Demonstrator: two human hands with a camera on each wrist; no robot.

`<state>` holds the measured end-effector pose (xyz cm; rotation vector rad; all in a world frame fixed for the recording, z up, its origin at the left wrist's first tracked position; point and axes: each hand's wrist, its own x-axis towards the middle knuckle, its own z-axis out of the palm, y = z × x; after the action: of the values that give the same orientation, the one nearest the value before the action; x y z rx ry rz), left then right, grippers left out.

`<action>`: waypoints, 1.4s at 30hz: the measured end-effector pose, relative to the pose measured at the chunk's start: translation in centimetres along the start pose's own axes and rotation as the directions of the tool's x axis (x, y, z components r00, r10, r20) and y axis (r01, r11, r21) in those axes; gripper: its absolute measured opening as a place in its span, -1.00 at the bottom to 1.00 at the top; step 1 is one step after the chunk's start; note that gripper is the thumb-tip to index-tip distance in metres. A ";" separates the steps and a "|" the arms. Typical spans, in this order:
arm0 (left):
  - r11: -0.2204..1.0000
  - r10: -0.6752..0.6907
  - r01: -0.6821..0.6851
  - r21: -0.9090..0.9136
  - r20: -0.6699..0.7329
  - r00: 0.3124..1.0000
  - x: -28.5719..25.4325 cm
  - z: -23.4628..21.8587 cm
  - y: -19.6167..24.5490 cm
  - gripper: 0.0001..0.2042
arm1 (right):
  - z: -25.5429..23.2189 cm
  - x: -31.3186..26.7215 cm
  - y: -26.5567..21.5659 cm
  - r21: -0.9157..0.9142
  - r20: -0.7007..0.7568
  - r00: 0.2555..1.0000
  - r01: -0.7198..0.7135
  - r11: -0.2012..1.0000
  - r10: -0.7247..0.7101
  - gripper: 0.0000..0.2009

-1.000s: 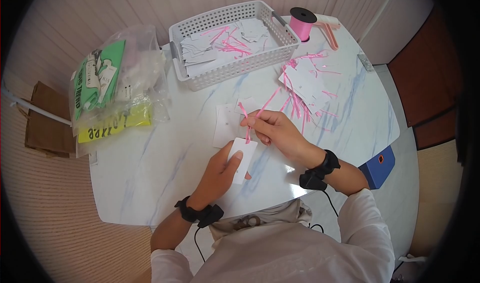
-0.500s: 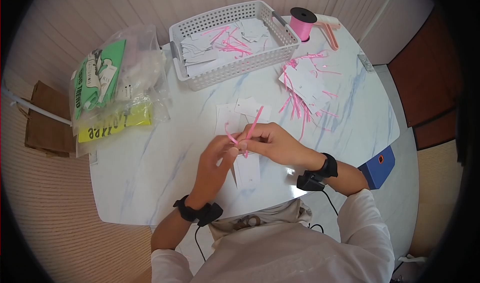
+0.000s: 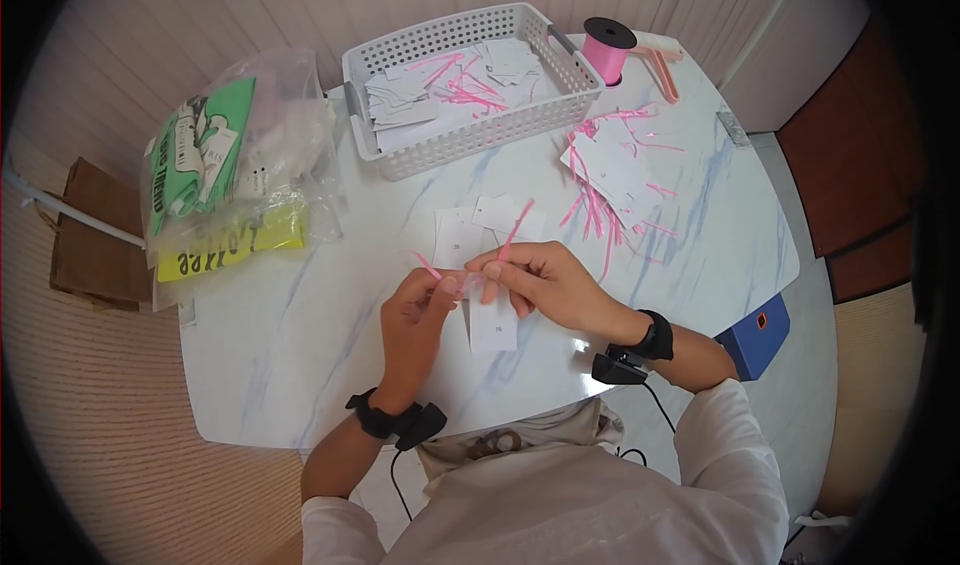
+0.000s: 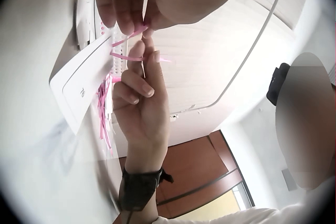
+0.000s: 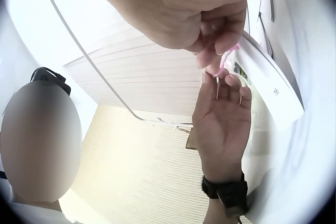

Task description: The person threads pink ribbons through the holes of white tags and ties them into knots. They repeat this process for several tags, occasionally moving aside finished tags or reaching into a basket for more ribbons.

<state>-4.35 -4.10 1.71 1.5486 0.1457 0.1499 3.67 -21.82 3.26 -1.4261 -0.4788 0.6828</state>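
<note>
A white card tag (image 3: 494,327) hangs from a pink ribbon (image 3: 517,222) just below both hands, over the near part of the marble-patterned table. My left hand (image 3: 410,323) pinches one ribbon end between thumb and forefinger. With thumb and fingertips, my right hand (image 3: 552,285) pinches the ribbon close by, its other end sticking up. In the left wrist view, the tag (image 4: 86,79) slants with two ribbon strands (image 4: 125,57) running from its top. The fingers partly hide the ribbon's crossing. Other white tags (image 3: 457,233) lie flat just behind the hands.
A white perforated basket (image 3: 480,145) with tags and ribbon pieces stands at the back. Right of it are a pink ribbon spool (image 3: 606,53) and a heap of ribboned tags (image 3: 615,175). Plastic-bagged goods (image 3: 240,165) lie at left; a blue box (image 3: 755,337) is at right.
My left hand let go of the tag's card and took a ribbon end. Both hands came together at the ribbon, then spread slightly apart; the tag now hangs below them.
</note>
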 end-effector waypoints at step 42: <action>0.963 0.038 -0.056 0.263 0.073 0.997 0.1 -0.2 0.0 -0.86 | 0.0 -0.4 0.5 -0.324 0.017 0.999 0.038 0.945 -0.034 -0.75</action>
<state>-4.25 -3.88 1.73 1.8227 0.0773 0.1184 3.31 -22.06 2.79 -1.7182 -0.6469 0.6015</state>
